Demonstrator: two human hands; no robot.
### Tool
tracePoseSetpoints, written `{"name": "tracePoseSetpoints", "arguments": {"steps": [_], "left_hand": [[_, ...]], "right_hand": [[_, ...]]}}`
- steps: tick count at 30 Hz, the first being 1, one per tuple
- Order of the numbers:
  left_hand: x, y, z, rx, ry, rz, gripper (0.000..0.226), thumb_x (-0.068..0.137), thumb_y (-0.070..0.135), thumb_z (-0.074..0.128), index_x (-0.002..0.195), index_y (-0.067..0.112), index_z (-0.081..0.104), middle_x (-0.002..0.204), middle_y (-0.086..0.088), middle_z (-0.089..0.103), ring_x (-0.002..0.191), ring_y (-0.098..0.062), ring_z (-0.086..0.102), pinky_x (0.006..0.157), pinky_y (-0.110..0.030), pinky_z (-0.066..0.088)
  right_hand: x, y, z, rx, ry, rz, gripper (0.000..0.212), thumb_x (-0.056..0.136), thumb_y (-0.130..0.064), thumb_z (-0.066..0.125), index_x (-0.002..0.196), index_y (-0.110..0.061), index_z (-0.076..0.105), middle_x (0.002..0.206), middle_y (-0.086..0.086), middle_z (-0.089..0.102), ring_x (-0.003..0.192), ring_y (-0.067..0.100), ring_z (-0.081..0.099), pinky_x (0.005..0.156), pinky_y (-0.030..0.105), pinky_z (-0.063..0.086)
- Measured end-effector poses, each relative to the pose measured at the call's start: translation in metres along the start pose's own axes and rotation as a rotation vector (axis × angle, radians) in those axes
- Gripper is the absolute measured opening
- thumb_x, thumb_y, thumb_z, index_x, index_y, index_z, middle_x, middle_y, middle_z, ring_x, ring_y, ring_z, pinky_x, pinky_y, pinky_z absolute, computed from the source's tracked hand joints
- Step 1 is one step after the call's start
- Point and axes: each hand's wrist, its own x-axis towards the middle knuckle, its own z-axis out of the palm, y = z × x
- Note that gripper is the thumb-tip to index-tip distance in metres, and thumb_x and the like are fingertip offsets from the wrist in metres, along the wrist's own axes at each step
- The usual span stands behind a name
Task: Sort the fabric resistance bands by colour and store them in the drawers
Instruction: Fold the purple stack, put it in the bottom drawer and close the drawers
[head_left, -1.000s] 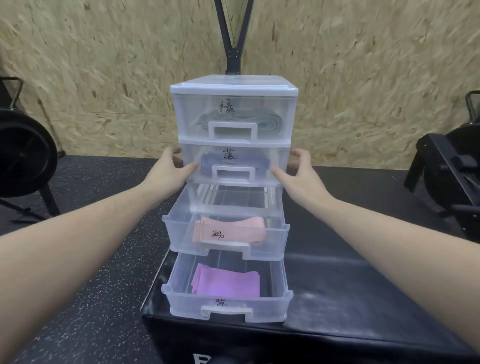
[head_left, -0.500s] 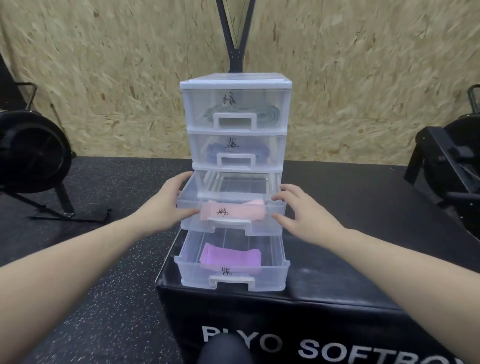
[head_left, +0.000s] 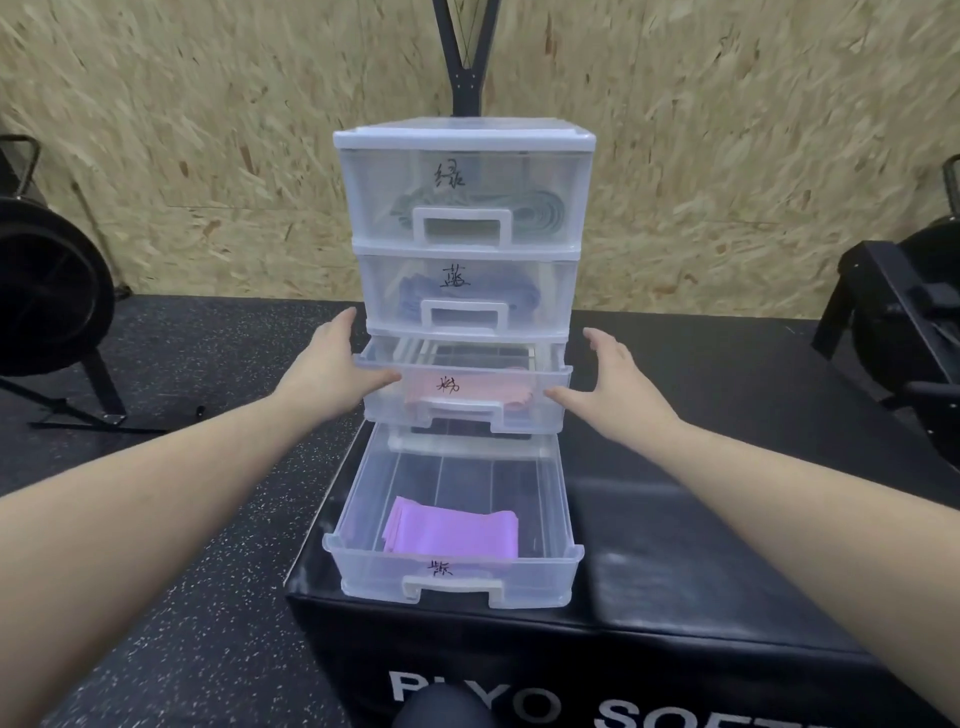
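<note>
Now that the clear plastic pink-band drawer (head_left: 462, 397) has slid most of the way in, left hand (head_left: 332, 371) and right hand (head_left: 610, 384) press relaxed fingers on its front corners, while the purple fabric band (head_left: 452, 532) lies in the open bottom drawer (head_left: 452, 571), next to close.

Clear plastic drawer unit (head_left: 464, 140) sits on a black plyo box (head_left: 649, 571), top two drawers closed with a green band (head_left: 535, 210) and a blue band (head_left: 519, 293) inside. Left hand (head_left: 332, 369) and right hand (head_left: 610, 382) press flat on the corners of the third drawer (head_left: 462, 410), slightly open, pink band (head_left: 511, 397) inside. Bottom drawer (head_left: 452, 577) is pulled way out with a purple band (head_left: 452, 532) in it
</note>
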Motion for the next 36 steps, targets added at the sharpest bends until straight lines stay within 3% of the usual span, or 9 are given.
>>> {"name": "tracePoseSetpoints", "arguments": {"steps": [2, 5, 11, 16, 21, 26, 30, 34, 36], "left_hand": [[0.01, -0.001, 0.005, -0.007, 0.012, -0.002, 0.101, 0.082, 0.041, 0.079, 0.158, 0.017, 0.017, 0.162, -0.007, 0.027, 0.134, -0.029, 0.047, 0.099, -0.044, 0.048], [0.023, -0.006, 0.011, -0.015, 0.023, 0.033, 0.092, 0.08, 0.043, 0.079, 0.154, 0.022, 0.028, 0.155, -0.005, 0.037, 0.113, -0.032, 0.061, 0.076, -0.039, 0.052], [0.033, -0.005, 0.026, -0.101, 0.127, -0.009, 0.081, 0.075, 0.047, 0.082, 0.137, 0.019, 0.038, 0.134, 0.0, 0.048, 0.102, -0.021, 0.061, 0.085, -0.045, 0.053], [0.034, 0.003, 0.029, -0.079, 0.177, -0.044, 0.071, 0.076, 0.045, 0.082, 0.128, 0.017, 0.041, 0.124, 0.001, 0.05, 0.096, -0.02, 0.058, 0.077, -0.039, 0.047], [0.027, 0.004, 0.026, -0.058, 0.128, -0.063, 0.075, 0.081, 0.043, 0.077, 0.138, 0.017, 0.037, 0.13, -0.002, 0.05, 0.104, -0.022, 0.058, 0.079, -0.039, 0.045], [-0.006, 0.001, 0.024, -0.105, 0.026, -0.031, 0.077, 0.088, 0.043, 0.068, 0.15, 0.02, 0.028, 0.144, -0.004, 0.044, 0.116, -0.024, 0.057, 0.093, -0.042, 0.047], [-0.047, -0.008, 0.015, -0.121, -0.079, 0.063, 0.071, 0.092, 0.048, 0.064, 0.151, 0.025, 0.032, 0.147, 0.0, 0.042, 0.1, -0.01, 0.061, 0.087, -0.04, 0.05], [-0.096, -0.016, 0.005, -0.162, -0.301, 0.091, 0.072, 0.086, 0.057, 0.066, 0.147, 0.031, 0.038, 0.14, 0.007, 0.044, 0.117, -0.007, 0.053, 0.081, -0.025, 0.048], [-0.117, -0.022, 0.0, -0.177, -0.39, 0.097, 0.084, 0.072, 0.067, 0.073, 0.142, 0.036, 0.04, 0.14, 0.013, 0.038, 0.125, -0.006, 0.047, 0.084, -0.023, 0.049]], "right_hand": [[0.012, 0.002, 0.004, 0.022, -0.023, 0.02, 0.089, 0.086, -0.051, 0.07, 0.155, -0.025, 0.021, 0.159, 0.003, 0.031, 0.136, 0.02, 0.046, 0.104, 0.037, 0.043], [0.026, 0.004, 0.008, 0.047, -0.041, 0.013, 0.074, 0.087, -0.051, 0.067, 0.148, -0.027, 0.032, 0.15, -0.001, 0.044, 0.127, 0.019, 0.052, 0.101, 0.04, 0.047], [0.043, 0.009, 0.015, 0.042, 0.002, 0.0, 0.047, 0.091, -0.046, 0.064, 0.125, -0.022, 0.043, 0.12, -0.005, 0.059, 0.098, 0.018, 0.061, 0.073, 0.034, 0.046], [0.047, 0.008, 0.017, 0.046, 0.031, -0.001, 0.035, 0.092, -0.044, 0.064, 0.11, -0.024, 0.041, 0.106, -0.006, 0.061, 0.092, 0.02, 0.061, 0.069, 0.034, 0.043], [0.036, 0.002, 0.011, 0.016, 0.005, 0.028, 0.046, 0.09, -0.046, 0.064, 0.124, -0.023, 0.043, 0.109, -0.004, 0.059, 0.095, 0.02, 0.061, 0.075, 0.036, 0.047], [-0.002, 0.002, 0.006, -0.021, -0.011, -0.042, 0.05, 0.09, -0.048, 0.061, 0.132, -0.031, 0.04, 0.124, -0.006, 0.052, 0.093, 0.019, 0.063, 0.082, 0.037, 0.05], [-0.044, 0.004, 0.005, -0.075, -0.174, -0.168, 0.05, 0.093, -0.053, 0.058, 0.136, -0.034, 0.041, 0.132, -0.013, 0.047, 0.101, 0.013, 0.06, 0.089, 0.035, 0.048], [-0.085, 0.008, 0.004, -0.107, -0.355, -0.25, 0.057, 0.086, -0.071, 0.052, 0.135, -0.043, 0.044, 0.137, -0.025, 0.042, 0.114, 0.004, 0.055, 0.098, 0.032, 0.046], [-0.102, 0.011, 0.003, -0.091, -0.421, -0.27, 0.064, 0.081, -0.076, 0.053, 0.136, -0.045, 0.044, 0.137, -0.028, 0.041, 0.12, 0.0, 0.05, 0.104, 0.03, 0.042]]}}
